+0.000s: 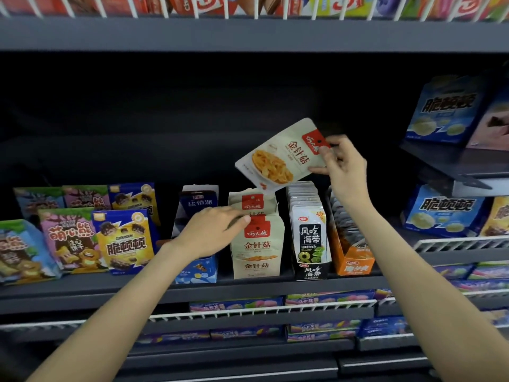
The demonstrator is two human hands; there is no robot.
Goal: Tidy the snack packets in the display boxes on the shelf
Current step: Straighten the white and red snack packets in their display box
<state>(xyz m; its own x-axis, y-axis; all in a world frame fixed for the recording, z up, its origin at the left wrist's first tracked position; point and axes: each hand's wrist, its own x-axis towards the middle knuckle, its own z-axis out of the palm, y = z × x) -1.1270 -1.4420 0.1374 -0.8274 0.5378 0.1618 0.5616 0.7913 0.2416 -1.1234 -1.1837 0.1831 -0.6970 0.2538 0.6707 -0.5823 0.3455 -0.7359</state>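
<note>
While right hand (341, 164) pinches beige foil mushroom-snack packet (281, 158) by red top corner, packet hangs tilted in air above beige cardboard display box (256, 260). Box stands at front edge of dark grey shelf (110, 288), between blue display box (197, 268) and black-and-white seaweed packet box (311, 244). Left hand (212, 232), fingers curled, rests on upright packets inside beige box; grip on any packet cannot be told. Orange display box (355, 260) stands further right.
</note>
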